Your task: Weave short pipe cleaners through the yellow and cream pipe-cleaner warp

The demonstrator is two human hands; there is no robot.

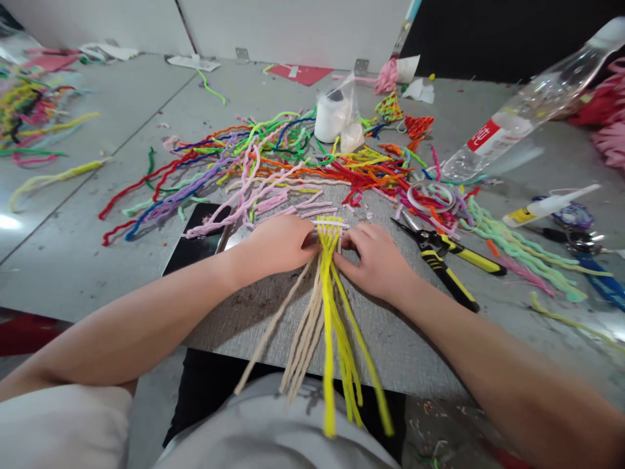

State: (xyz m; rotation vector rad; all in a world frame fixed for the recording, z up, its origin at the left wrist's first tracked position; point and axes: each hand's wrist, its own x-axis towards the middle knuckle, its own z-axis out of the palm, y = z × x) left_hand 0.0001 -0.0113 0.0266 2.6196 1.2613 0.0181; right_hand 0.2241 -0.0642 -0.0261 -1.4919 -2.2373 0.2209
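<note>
Grey table (131,98) observed beneath left hand (276,244) and right hand (378,260), each grip pinched on yellow-and-beige cords (328,286), interlaced at top only, loose below.

Rear boundary: 2 pale wall panels (293,29), divided by a dark joint (185,26) (slanted in this view). At the foot of the right-hand panel, 2 small metal brackets (241,53) are visible. Further right, a black surface (517,39) continues the background. Tabletop (131,85): grey, crossed at left by a diagonal seam (146,124). Light: bright glare (8,222) at its left. Floor (156,410): grey, small coloured scraps (430,410) at lower right.
</note>
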